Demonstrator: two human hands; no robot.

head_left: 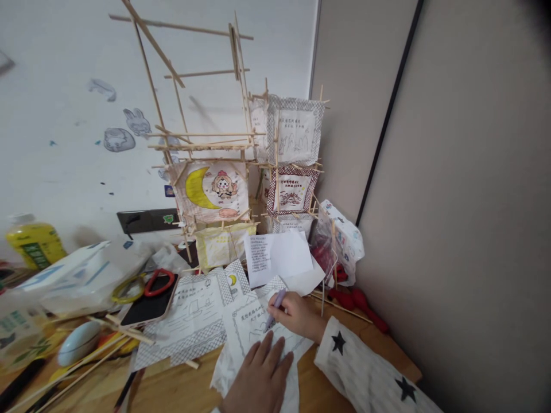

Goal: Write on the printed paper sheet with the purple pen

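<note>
My right hand (295, 314) is closed round a purple pen (278, 304), whose tip meets a white sheet (241, 330) bearing handwritten characters and a line drawing. Flat on the lower part of that same sheet lies my left hand (260, 376), fingers stretched out. To the left is another drawn sheet (193, 315) with boats and a cross-hatched border. Behind my hands, a page of handwriting (286, 258) leans against a stick frame. A small strip with a yellow moon (233, 280) sits between the sheets.
Stick-and-paper lantern frames (210, 192) rise at the back against the wall. On the left are scissors (159, 283) on a phone (146, 307), a tissue pack (81, 275), a yellow bottle (37, 244), a pale egg-shaped object (78, 343) and loose sticks. A plastic bag (340, 241) stands at right.
</note>
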